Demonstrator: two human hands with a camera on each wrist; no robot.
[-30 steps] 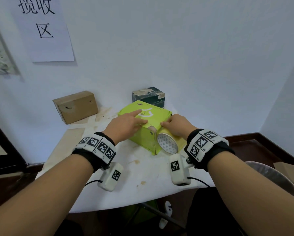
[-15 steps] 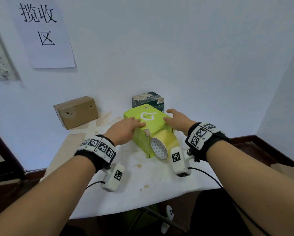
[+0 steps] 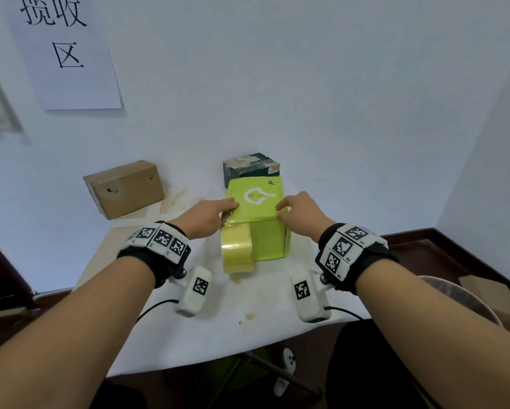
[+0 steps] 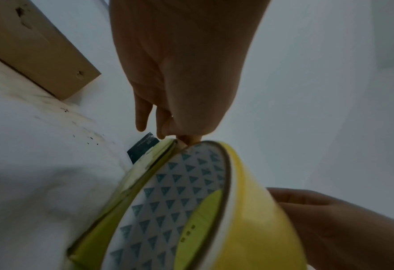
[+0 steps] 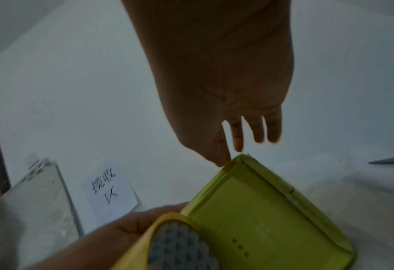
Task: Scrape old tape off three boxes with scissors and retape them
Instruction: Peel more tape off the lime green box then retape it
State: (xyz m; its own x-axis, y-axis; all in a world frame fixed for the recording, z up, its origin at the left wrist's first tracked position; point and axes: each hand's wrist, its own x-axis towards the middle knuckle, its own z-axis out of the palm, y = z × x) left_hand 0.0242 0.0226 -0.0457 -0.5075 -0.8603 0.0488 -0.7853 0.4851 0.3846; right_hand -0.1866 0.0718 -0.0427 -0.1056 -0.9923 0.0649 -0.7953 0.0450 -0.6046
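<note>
A lime-green box [image 3: 256, 202] stands mid-table with one face toward me. A yellow tape roll [image 3: 237, 252] hangs against that face at its left, joined to the box's top edge by a strip of tape. My left hand [image 3: 218, 211] lies at the top left corner, index finger stretched flat on the lid; in the left wrist view its fingertips [image 4: 165, 133] press the edge just above the roll [image 4: 249, 201]. My right hand [image 3: 289, 209] rests on the top right edge, fingers straight, thumb [image 5: 219, 155] touching the corner of the box [image 5: 260, 210]. Scissors [image 5: 390, 160] lie on the table to the right.
A brown cardboard box [image 3: 124, 187] sits at the back left and a dark green box [image 3: 251, 166] right behind the lime one, both by the wall. A paper sign [image 3: 67, 51] hangs above. A grey bin [image 3: 466, 302] stands beyond the table's [image 3: 218, 326] right edge.
Both hands turned the lime box clockwise, so the roll swung from its right front to its left front. My right hand left the roll and now rests on the box's right edge.
</note>
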